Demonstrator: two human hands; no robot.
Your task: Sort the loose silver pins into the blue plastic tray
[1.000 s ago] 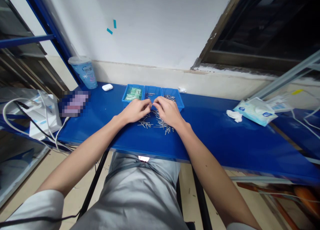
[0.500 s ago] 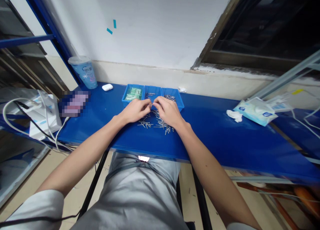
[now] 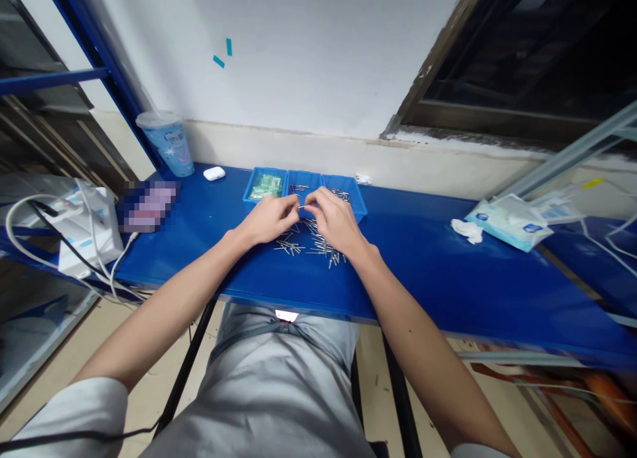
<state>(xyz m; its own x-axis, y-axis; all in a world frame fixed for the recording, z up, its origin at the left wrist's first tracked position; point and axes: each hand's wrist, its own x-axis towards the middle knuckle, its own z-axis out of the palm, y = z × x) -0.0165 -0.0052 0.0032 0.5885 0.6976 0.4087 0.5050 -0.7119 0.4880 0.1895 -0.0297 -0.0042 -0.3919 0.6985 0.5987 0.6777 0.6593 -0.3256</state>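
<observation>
My left hand (image 3: pixel 271 218) and my right hand (image 3: pixel 334 220) meet above the table, fingertips pinched. Between them is a thin silver metal pin, apparently a blind rivet (image 3: pixel 301 208), with both hands' fingers closed at its ends. Below my hands, loose rivets (image 3: pixel 326 245) lie scattered in a pile, and a smaller group (image 3: pixel 289 247) lies to the left. Just behind stand three joined blue bins. The left bin (image 3: pixel 247 191) holds green-and-clear small packets, the middle bin (image 3: pixel 304 177) a few metal pins, and the right bin (image 3: pixel 360 206) many more, partly hidden by my right hand.
On the blue table (image 3: pixel 423 265), a cup (image 3: pixel 172 146), a white earphone case (image 3: pixel 213 173) and a power strip with cables (image 3: pixel 89 235) are on the left. A tissue pack (image 3: pixel 512 222) and crumpled tissue (image 3: pixel 466 230) lie at right. The wall rises behind.
My right hand's fingers have shifted slightly up and away from the left fingertips, so more of the rivet shows between them. Everything else stays in place.
</observation>
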